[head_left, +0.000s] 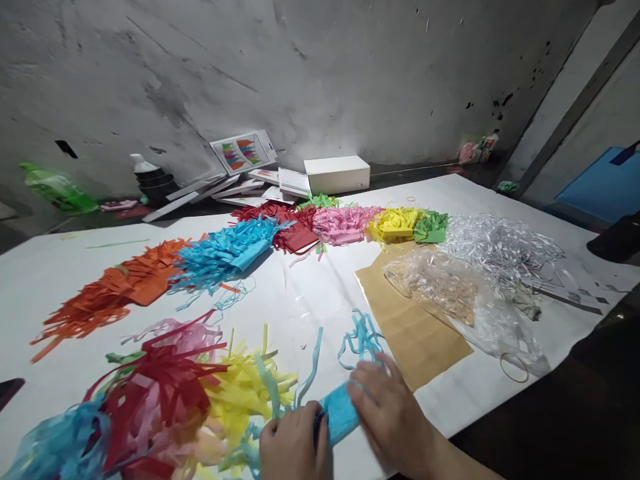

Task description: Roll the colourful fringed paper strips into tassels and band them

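A folded strip of blue tissue paper (pixel 340 413) lies between my hands near the front edge of the table, with fringed ends sticking out on both sides. My left hand (pixel 295 443) is closed on its left end, where cut fringe spreads out. Fingers of my right hand (pixel 393 413) are curled over the right end, slightly blurred. Just beyond that hand is some loose blue fringe (pixel 361 339). Left of my hands sits a pile of fringed tissue paper, with red fringe (pixel 160 393), yellow fringe (pixel 245 390) and blue fringe (pixel 60 443).
Across the white-covered table runs a row of tassels: orange (pixel 145 273), blue (pixel 225 247), red, pink (pixel 345 223), yellow and green. To the right are a brown paper sheet (pixel 400 320), clear plastic bags (pixel 450 283) and silver tinsel (pixel 500 243). Boxes (pixel 337 175) stand by the wall.
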{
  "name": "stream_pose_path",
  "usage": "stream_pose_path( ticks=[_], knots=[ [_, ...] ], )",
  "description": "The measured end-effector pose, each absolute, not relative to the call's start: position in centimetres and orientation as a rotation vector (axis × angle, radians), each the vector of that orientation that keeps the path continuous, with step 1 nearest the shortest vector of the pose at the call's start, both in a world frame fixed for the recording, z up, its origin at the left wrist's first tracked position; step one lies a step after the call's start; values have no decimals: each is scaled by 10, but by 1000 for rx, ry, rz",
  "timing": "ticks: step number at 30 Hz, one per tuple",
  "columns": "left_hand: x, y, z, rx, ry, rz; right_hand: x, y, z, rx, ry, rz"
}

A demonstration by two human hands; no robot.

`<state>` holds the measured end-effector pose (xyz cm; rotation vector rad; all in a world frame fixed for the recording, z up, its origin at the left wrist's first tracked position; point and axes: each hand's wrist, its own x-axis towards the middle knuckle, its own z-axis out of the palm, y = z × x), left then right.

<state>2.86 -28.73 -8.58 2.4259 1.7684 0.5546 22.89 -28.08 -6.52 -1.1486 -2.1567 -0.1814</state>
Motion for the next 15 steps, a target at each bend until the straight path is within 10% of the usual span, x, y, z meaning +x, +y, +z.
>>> stream_pose_path(
  ticks=[15],
  knots=[
    [9,-297,-101,2909,1187,973,230,-289,-74,-926,-2476,-22]
  ],
)
